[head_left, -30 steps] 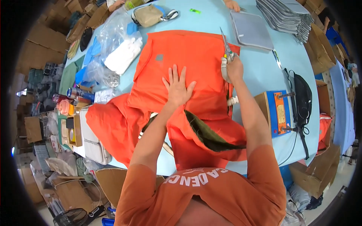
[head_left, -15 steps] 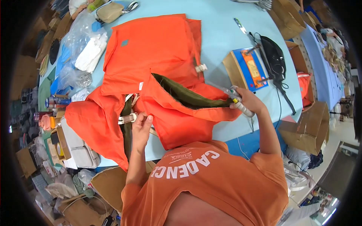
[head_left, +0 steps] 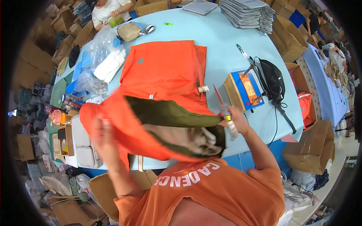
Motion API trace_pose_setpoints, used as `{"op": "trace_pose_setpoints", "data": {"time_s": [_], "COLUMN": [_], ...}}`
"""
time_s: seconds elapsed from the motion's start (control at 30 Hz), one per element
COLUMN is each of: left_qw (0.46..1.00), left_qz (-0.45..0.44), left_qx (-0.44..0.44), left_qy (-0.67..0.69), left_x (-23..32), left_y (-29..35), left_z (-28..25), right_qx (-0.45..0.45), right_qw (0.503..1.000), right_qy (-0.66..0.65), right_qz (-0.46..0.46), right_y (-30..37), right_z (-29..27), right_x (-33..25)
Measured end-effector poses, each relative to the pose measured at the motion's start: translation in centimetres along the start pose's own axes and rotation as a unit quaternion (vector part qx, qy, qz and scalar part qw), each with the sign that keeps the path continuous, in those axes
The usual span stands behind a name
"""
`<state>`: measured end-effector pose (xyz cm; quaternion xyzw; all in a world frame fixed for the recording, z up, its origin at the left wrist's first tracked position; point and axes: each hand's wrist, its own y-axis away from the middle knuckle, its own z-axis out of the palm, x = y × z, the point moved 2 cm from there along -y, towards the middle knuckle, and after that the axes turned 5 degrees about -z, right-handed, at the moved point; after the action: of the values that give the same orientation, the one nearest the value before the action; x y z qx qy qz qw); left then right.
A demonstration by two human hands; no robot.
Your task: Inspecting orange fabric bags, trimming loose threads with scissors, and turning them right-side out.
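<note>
An orange bag (head_left: 113, 109) with a dark olive lining is held gaping in front of me, its opening facing my chest. Pale, crumpled straps or fabric show inside. My left hand (head_left: 103, 132) is against the bag's left side, its fingers smeared by motion. In my right hand (head_left: 235, 118), closed at the bag's right end, are scissors (head_left: 229, 122) with pale wrapped handles. Their narrow, reddish blade points up and away. Beyond lies a flat stack of orange bags (head_left: 160, 64), with a white buckle (head_left: 203, 89) at its right edge.
To the right stand a blue-and-orange box device (head_left: 249, 88) and a black pouch (head_left: 273, 81). Plastic bags (head_left: 100, 49) and white cloth (head_left: 110, 67) lie left. Grey pieces (head_left: 245, 15) are stacked at the far edge. Another person (head_left: 111, 13) sits far left. A carton (head_left: 309, 141) is at right.
My left hand has left the pale buckle and moved left and up along the bag. The opening has swung toward me, showing more lining. The scissors have tilted more upright in my right hand.
</note>
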<state>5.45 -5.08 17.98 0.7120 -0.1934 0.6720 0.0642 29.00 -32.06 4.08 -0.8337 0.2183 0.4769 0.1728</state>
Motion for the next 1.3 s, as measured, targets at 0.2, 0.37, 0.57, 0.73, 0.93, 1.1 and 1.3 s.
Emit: {"op": "trace_pose_setpoints", "data": {"time_s": [0.2,0.37,0.57,0.73,0.93,1.1,1.3], "left_qw": [0.904,0.811,0.787,0.779,0.971,0.966,0.997], "left_qz": [0.278,0.378,0.222,0.314,-0.174,-0.236,0.061], "left_qx": [-0.114,-0.112,-0.129,0.133,-0.121,-0.056,-0.045], "left_qy": [-0.304,-0.433,-0.561,-0.525,0.108,0.086,0.016], "left_x": [10.4,9.6,-10.7,-20.1,-24.6,-19.1,-14.7], "left_y": [-13.6,-26.3,-23.1,-22.0,-21.3,-15.2,-4.6], "left_z": [6.2,17.7,24.2,17.2,11.6,11.8,13.4], "right_qx": [0.023,0.204,0.329,0.325,0.35,0.333,0.327], "right_qw": [0.972,0.92,0.902,0.917,0.916,0.942,0.922], "right_qy": [-0.229,-0.335,-0.232,-0.144,-0.13,-0.01,0.192], "right_qz": [0.04,0.023,0.154,0.182,0.145,0.03,-0.082], "right_y": [-5.6,-12.4,-15.2,-16.1,-14.8,-15.2,-16.5], "right_z": [4.8,7.6,8.0,6.1,5.1,4.9,4.4], "right_x": [-4.2,-1.7,9.9,9.3,6.6,1.5,-3.1]}}
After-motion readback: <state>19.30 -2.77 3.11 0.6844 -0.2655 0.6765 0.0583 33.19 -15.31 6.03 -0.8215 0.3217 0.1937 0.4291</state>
